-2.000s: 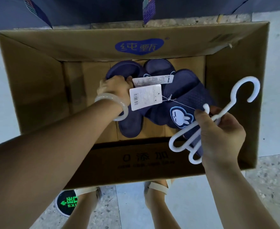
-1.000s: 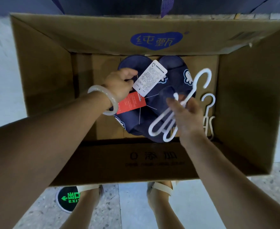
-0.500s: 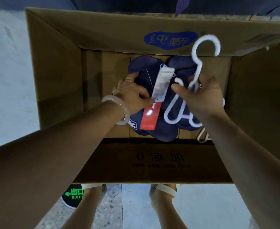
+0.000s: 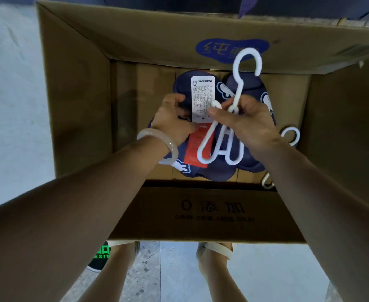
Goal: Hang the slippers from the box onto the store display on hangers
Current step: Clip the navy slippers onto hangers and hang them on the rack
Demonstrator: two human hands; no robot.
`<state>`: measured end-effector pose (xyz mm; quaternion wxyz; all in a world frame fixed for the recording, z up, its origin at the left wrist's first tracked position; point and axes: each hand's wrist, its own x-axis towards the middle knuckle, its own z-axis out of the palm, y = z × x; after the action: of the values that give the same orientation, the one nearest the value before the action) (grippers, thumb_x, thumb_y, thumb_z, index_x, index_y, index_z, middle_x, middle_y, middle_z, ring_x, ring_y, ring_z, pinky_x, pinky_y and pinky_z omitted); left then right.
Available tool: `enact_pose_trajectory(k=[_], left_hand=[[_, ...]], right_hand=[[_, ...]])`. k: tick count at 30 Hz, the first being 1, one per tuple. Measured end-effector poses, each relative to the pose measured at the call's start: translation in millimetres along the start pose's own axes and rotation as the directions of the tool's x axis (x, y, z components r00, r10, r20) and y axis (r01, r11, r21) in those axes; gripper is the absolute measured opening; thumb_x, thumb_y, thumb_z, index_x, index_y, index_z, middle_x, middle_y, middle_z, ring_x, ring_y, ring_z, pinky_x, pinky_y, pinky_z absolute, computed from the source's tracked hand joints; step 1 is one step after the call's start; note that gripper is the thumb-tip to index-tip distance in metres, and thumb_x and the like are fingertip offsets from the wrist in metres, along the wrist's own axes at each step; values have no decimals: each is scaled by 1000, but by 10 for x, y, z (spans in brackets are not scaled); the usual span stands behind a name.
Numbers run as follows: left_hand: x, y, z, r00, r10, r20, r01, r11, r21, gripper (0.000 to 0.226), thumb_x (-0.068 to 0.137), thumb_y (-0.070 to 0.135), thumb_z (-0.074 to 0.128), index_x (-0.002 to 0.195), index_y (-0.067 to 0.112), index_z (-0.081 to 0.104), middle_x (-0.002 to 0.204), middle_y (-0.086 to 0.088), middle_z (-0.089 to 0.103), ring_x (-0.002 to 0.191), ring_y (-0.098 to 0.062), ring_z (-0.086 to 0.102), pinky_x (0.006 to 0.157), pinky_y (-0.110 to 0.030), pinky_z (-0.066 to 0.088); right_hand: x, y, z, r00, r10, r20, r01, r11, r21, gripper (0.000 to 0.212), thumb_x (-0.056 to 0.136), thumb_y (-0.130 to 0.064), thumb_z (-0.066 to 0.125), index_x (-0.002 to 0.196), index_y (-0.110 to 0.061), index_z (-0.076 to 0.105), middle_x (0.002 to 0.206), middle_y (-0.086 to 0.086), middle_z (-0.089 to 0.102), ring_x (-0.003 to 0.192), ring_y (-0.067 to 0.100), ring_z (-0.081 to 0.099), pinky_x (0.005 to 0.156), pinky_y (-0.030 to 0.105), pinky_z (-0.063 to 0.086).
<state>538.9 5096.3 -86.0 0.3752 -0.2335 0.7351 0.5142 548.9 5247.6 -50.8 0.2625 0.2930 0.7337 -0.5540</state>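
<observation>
Inside the open cardboard box (image 4: 76, 101) lie navy slippers (image 4: 247, 88) with white rabbit prints. My left hand (image 4: 172, 123) grips one pair of them, from which a white paper tag (image 4: 202, 99) and a red tag (image 4: 195, 144) hang. My right hand (image 4: 246, 120) pinches a white plastic hanger (image 4: 238, 83) by its stem, hook pointing up and away, loops hanging over the slippers. The two hands almost touch above the box's middle.
A second white hanger (image 4: 290, 136) lies on the box floor at the right, partly hidden by my right forearm. The box's near flap (image 4: 211, 212) lies towards me. My sandalled feet (image 4: 214, 251) stand on grey floor beside a green exit sticker (image 4: 101, 253).
My right hand has brought the hanger from the box's right side to the middle and turned its hook upward. My left hand has lifted and turned the slippers, and the tags now hang face up.
</observation>
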Motion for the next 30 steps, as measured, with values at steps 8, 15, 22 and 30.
enact_pose_trajectory(k=[8,15,22,30], left_hand=[[-12,179,-25,990,-37,134,9,979,205,28,87,14,60,116,12,59,101,-3,64,75,-16,64,70,-26,57],[34,281,-209,929,-363,75,311,654,-690,26,98,5,31,81,16,48,51,0,53,38,-9,46,57,-24,49],[-10,82,-111,982,-189,4,185,960,-212,46,76,-17,53,108,16,51,100,-2,56,99,-22,62,86,-35,53],[-177,82,40,957,286,51,-212,567,796,119,59,46,80,144,40,-3,155,-7,-14,143,-35,0,116,-52,10]], right_hand=[[-30,109,10,963,186,194,-232,940,251,30,73,-16,74,100,-20,64,92,-1,69,87,13,67,76,28,51],[10,162,-79,965,214,154,-248,933,260,27,69,-15,77,92,-26,69,94,-7,69,97,13,63,99,35,45],[-91,259,-54,954,232,187,-288,880,377,26,71,-11,73,94,-22,68,77,-9,66,83,10,62,77,24,45],[-85,230,-60,964,195,182,-250,895,368,28,72,-10,74,95,-23,68,90,-7,64,88,10,62,75,23,46]])
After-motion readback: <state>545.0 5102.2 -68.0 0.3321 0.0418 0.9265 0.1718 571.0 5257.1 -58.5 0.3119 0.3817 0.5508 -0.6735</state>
